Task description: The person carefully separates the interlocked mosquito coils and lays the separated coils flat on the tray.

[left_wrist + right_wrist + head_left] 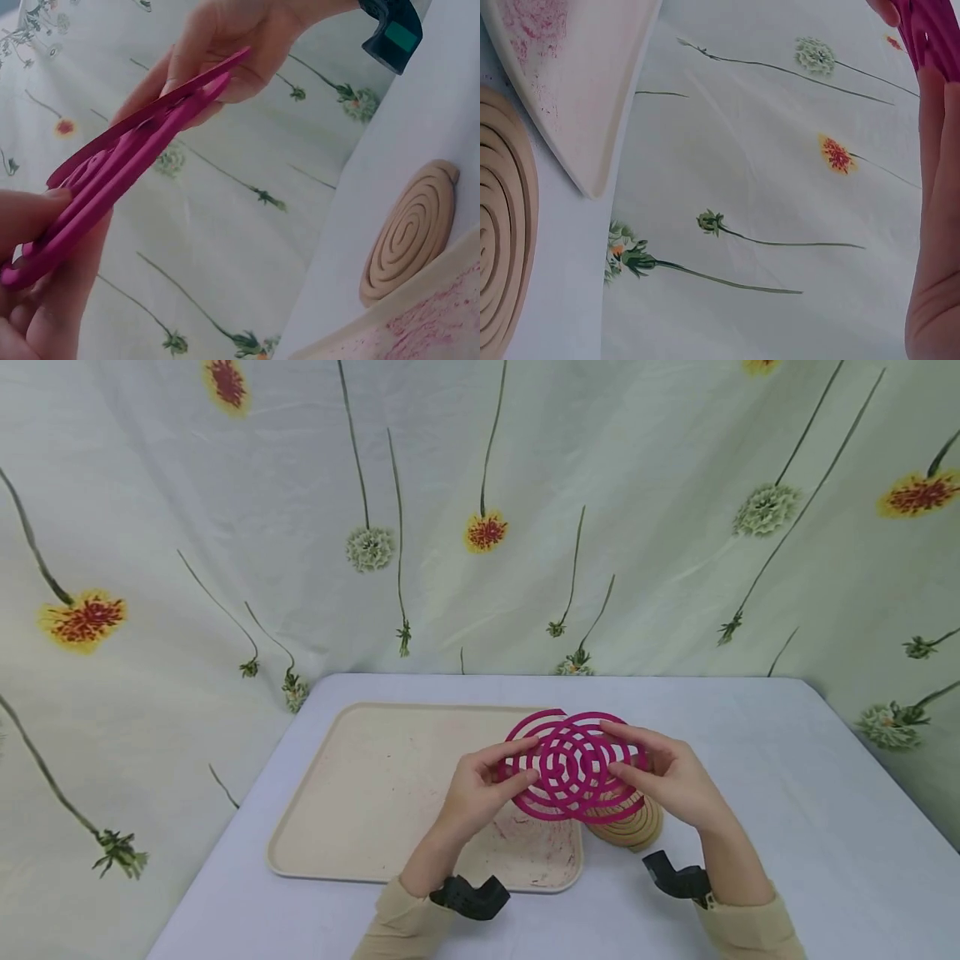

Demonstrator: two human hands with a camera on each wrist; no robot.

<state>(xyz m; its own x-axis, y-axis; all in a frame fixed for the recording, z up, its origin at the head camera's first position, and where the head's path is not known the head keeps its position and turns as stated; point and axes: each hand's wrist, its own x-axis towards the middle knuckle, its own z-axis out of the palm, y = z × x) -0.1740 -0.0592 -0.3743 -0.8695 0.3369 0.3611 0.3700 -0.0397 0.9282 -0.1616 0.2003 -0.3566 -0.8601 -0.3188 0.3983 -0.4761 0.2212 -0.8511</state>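
Item: pair of interlocked magenta spiral coils, flat and brittle-looking, held in the air just above the right front corner of the beige rectangular tray.
Left hand: grip closed on the coils' left rim, thumb on top, fingers beneath.
Right hand: grip closed on the right rim, pinching likewise.
Handling, as judged: the two spirals sit offset and partly parted; easing them apart evenly, level, with light pressure near the rims seems least likely to snap a ring.
Nearby: tan spiral coil lying flat on the white desk, touching the tray's right edge, directly beneath the hands. Pink dust stains the tray. Flowered cloth backdrop behind the tray. Nothing obstructs the hands.
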